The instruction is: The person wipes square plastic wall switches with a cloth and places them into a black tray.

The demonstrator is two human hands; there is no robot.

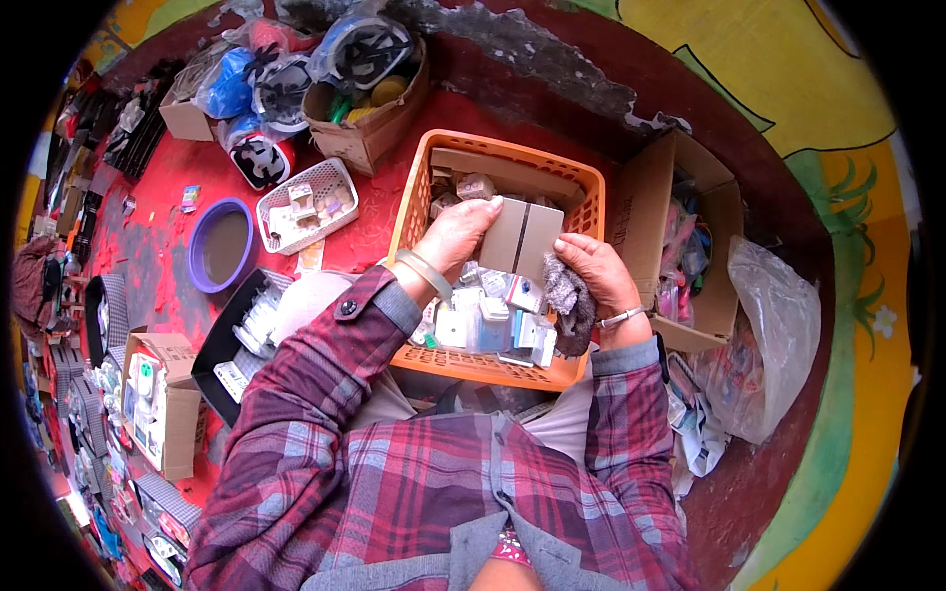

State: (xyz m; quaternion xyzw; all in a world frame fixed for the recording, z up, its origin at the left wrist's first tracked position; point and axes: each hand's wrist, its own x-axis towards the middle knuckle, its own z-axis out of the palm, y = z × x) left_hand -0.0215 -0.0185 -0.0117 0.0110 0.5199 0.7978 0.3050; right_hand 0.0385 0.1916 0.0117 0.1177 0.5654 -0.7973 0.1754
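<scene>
While gripped: cardboard piece (522,239) between hands.

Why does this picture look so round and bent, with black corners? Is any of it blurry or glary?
In the head view, the fisheye lens bends straight edges toward the rim and leaves black corners. The middle is sharp: the left hand, right hand and the flat grey box they hold over the orange basket. Light is soft and even, without harsh glare; things at the far left smear together.
</scene>
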